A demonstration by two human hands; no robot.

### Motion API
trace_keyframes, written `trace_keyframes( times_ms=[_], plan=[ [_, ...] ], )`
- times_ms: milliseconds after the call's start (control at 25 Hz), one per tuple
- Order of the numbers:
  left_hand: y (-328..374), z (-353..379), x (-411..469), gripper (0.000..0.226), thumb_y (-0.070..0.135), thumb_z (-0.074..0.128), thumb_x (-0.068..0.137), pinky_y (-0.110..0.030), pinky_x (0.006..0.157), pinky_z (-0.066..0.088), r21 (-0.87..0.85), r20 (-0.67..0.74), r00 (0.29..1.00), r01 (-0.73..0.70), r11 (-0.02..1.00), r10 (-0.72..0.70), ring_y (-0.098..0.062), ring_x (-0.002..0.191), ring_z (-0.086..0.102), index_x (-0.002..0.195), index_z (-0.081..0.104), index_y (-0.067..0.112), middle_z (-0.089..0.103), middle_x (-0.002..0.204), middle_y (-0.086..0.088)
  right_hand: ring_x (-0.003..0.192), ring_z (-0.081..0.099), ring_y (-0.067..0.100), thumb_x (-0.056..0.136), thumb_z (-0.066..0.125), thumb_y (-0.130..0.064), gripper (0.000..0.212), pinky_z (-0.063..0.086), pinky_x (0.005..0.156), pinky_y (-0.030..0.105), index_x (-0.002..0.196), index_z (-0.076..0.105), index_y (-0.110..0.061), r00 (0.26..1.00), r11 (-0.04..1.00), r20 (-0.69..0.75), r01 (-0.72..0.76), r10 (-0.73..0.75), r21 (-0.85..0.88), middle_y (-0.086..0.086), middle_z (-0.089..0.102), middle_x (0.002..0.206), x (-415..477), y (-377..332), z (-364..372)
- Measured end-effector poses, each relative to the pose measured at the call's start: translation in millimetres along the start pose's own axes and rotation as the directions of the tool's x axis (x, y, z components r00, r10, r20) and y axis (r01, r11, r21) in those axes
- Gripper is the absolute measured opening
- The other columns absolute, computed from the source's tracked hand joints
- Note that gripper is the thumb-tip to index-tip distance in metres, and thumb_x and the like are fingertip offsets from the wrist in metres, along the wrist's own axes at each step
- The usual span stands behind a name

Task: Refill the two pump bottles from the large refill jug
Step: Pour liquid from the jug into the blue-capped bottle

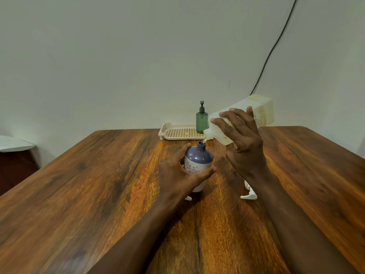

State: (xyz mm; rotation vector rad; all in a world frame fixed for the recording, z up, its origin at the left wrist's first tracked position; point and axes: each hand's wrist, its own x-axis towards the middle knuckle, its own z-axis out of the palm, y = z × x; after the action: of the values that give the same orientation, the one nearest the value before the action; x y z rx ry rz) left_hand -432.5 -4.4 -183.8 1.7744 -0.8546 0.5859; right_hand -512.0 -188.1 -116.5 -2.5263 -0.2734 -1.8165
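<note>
Two hands [178, 175] [244, 141], two bottles [198, 156] [201, 120], one jug [260, 111]

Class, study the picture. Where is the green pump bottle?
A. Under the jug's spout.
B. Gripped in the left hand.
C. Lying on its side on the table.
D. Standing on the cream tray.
D: the green pump bottle stands upright on the cream perforated tray at the far edge of the table.

wooden table [98, 184] | on it: tray [163, 132], purple bottle [198, 155], white pump [249, 195]
</note>
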Motion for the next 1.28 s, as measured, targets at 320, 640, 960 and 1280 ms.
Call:
trace_keyframes(
  times_ms=[320, 640, 960, 1280],
  plan=[
    [-0.1, 0.6, -0.1, 0.096, 0.075, 0.081, 0.064, -0.024, 0.087, 0.061, 0.0, -0.002, 1.0, 0.011, 1.0, -0.011, -0.001, 0.106, 0.068, 0.142, 0.059, 0.023, 0.072, 0.126, 0.007, 0.136, 0.045, 0.033, 0.071, 0.067, 0.019, 0.067, 0.007, 0.129, 0.043, 0.133, 0.065, -0.006, 1.0, 1.0, -0.004, 0.006, -0.006, 0.001, 0.016, 0.064, 0.135, 0.1, -0.2, 0.2],
    [-2.0, 0.9, 0.4, 0.096, 0.074, 0.082, 0.065, -0.028, 0.088, 0.061, 0.008, 0.006, 1.0, 0.005, 1.0, -0.005, -0.003, 0.108, 0.069, 0.142, 0.06, 0.02, 0.072, 0.127, 0.007, 0.136, 0.044, 0.032, 0.07, 0.067, 0.022, 0.07, 0.008, 0.129, 0.044, 0.134, 0.065, -0.006, 1.0, 1.0, -0.004, 0.008, -0.008, 0.004, 0.016, 0.064, 0.136, -0.3, -0.8, 0.8],
    [-3.2, 0.8, 0.4, 0.096, 0.075, 0.082, 0.066, -0.031, 0.088, 0.061, 0.003, 0.014, 1.0, 0.008, 1.0, -0.008, -0.004, 0.11, 0.069, 0.142, 0.059, 0.021, 0.072, 0.128, 0.006, 0.138, 0.043, 0.032, 0.065, 0.066, 0.028, 0.076, 0.009, 0.129, 0.044, 0.133, 0.066, -0.006, 1.0, 0.999, 0.006, 0.027, -0.027, 0.019, 0.016, 0.064, 0.136, -1.1, -0.6, 4.7],
    [-1.0, 1.1, -0.7, 0.097, 0.074, 0.082, 0.065, -0.029, 0.088, 0.062, 0.007, 0.007, 1.0, 0.008, 1.0, -0.008, -0.006, 0.109, 0.069, 0.142, 0.059, 0.021, 0.072, 0.128, 0.005, 0.139, 0.042, 0.031, 0.064, 0.065, 0.029, 0.077, 0.009, 0.129, 0.044, 0.132, 0.067, -0.005, 0.999, 0.999, 0.008, 0.042, -0.042, 0.025, 0.016, 0.064, 0.137, -2.4, -0.8, 6.7]
  ],
)
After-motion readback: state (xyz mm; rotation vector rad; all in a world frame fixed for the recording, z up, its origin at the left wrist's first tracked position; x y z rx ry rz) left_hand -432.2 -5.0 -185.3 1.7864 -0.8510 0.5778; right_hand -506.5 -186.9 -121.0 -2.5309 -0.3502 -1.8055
